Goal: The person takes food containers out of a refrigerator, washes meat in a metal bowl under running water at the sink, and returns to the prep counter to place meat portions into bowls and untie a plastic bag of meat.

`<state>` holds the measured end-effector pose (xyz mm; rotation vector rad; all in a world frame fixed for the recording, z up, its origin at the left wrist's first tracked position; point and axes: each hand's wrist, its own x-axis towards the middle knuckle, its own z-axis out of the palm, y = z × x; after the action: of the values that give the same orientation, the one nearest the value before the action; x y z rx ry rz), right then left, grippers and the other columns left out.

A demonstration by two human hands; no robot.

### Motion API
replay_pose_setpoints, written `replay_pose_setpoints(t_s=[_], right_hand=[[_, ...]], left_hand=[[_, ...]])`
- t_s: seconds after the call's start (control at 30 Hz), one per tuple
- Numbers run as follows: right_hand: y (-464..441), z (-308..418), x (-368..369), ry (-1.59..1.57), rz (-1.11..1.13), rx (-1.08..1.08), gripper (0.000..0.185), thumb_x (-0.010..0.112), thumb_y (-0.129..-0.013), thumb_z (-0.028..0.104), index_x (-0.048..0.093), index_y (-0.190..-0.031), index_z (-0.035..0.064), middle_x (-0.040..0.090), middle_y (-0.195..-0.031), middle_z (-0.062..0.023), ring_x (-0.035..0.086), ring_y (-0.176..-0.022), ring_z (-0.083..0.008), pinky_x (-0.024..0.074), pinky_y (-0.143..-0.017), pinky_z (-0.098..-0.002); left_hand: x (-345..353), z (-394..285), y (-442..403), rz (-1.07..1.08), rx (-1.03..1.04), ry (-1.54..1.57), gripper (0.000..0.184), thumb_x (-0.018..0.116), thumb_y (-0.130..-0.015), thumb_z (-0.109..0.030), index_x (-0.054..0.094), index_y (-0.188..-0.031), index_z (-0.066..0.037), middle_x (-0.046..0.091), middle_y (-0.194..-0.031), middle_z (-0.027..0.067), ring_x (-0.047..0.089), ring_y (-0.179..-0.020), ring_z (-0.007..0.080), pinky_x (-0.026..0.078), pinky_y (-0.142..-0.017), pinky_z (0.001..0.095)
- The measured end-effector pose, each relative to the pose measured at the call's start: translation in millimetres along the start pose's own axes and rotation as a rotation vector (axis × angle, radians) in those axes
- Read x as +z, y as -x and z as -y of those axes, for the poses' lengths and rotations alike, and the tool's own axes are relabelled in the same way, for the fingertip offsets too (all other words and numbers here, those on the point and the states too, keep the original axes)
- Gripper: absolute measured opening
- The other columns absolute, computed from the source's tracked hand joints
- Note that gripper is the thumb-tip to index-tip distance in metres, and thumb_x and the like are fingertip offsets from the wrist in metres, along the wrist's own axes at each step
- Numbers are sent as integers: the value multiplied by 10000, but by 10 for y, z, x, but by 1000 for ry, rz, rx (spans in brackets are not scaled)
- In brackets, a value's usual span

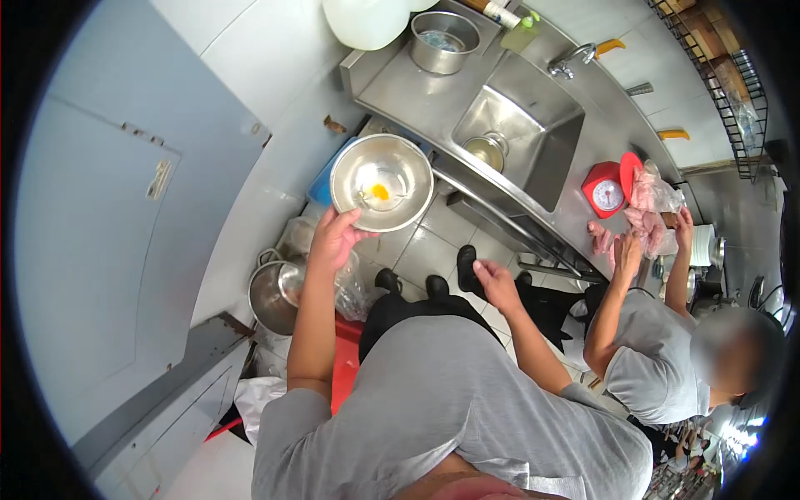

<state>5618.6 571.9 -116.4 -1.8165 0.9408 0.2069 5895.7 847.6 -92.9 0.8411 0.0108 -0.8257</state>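
A round metal bowl [396, 212] with a yellow yolk [381, 192] and some clear liquid inside is held up by its rim in my left hand [335, 237]. The fingers go under the bowl and the thumb lies at its edge. My right hand [496, 283] hangs in front of my body, near the counter's edge, with its fingers curled. Whether anything is inside those fingers is too small to make out.
A steel counter [408, 104] with a sink [521, 125] runs ahead; a metal pot [444, 42] stands on it. To the right, a co-worker [658, 350] handles raw meat [646, 223] beside a red scale [603, 190]. A large pot [273, 296] stands low at left.
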Motion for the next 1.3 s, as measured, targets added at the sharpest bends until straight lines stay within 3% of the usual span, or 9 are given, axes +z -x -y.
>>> replay_pose_setpoints(t_s=[0.13, 0.27, 0.63, 0.87, 1.0, 1.03, 1.17, 1.27, 1.3], right_hand=[[-614, 551, -507, -342, -86, -123, 402, 654, -988, 402, 701, -1022, 4, 704, -879, -53, 621, -771, -121, 513, -709, -290], [-1489, 1102, -1325, -549, -177, -177, 312, 682, -982, 348, 685, -947, 37, 709, -871, -69, 624, -716, -118, 526, -652, -294], [-5199, 1416, -3764, -805, -458, 80, 496, 619, -982, 466, 569, -1117, -9, 664, -932, -189, 653, -733, -259, 572, -636, -383], [-6457, 930, -4266, -985, -69, 124, 484, 444, -1052, 507, 572, -1114, 44, 651, -851, -129, 636, -603, -209, 533, -510, -279], [-6142, 1004, -4127, -743, -352, -194, 246, 651, -1005, 257, 647, -1091, 26, 679, -884, -100, 663, -683, -195, 562, -576, -315], [-6065, 1014, -4149, -630, -381, -387, 156, 703, -940, 90, 677, -1066, 1, 700, -945, -101, 675, -801, -190, 569, -714, -341], [-5257, 1498, -3845, -258, -557, -343, 147, 639, -885, -14, 688, -1025, -10, 709, -970, -88, 673, -870, -188, 534, -759, -303], [-4753, 1645, -3541, -547, 286, -176, 146, 671, -952, 122, 693, -999, -14, 734, -955, -119, 708, -827, -207, 576, -729, -311], [-4573, 1685, -3438, -579, 308, -56, 165, 666, -953, 120, 691, -1021, -28, 737, -991, -142, 729, -886, -227, 599, -774, -310]], left_hand=[[229, 34, -234, 29, 3, -32, 537, 614, -965, -131, 416, -1450, -12, 586, -1351, 164, 655, -1145, 299, 602, -850, 473], [640, 75, -494, 22, -12, -64, 531, 606, -962, -111, 425, -1448, 2, 602, -1334, 163, 657, -1147, 295, 597, -866, 482], [1902, 315, -1795, -23, -101, -139, 562, 629, -951, -118, 408, -1453, 4, 586, -1340, 159, 653, -1147, 271, 600, -895, 451], [2174, 753, -2765, -67, -252, -67, 600, 642, -927, -143, 391, -1452, 4, 612, -1289, 166, 691, -1059, 285, 612, -856, 440], [2258, 899, -3209, -90, -336, -97, 558, 609, -921, -107, 404, -1432, -20, 625, -1271, 164, 712, -1018, 317, 607, -874, 489], [2273, 940, -3318, -99, -348, -103, 556, 607, -916, -100, 406, -1429, -21, 626, -1269, 167, 713, -1015, 320, 606, -876, 493], [2251, 1271, -3819, -86, -438, -53, 556, 596, -892, -55, 408, -1414, -20, 622, -1261, 183, 706, -1026, 351, 600, -877, 532], [2209, 1612, -4195, -85, -494, -28, 570, 609, -855, -15, 424, -1394, -4, 619, -1243, 199, 695, -1034, 377, 607, -865, 539], [2281, 1660, -4286, -86, -507, -51, 574, 622, -840, -15, 430, -1381, 12, 612, -1241, 208, 691, -1032, 390, 614, -861, 529]])
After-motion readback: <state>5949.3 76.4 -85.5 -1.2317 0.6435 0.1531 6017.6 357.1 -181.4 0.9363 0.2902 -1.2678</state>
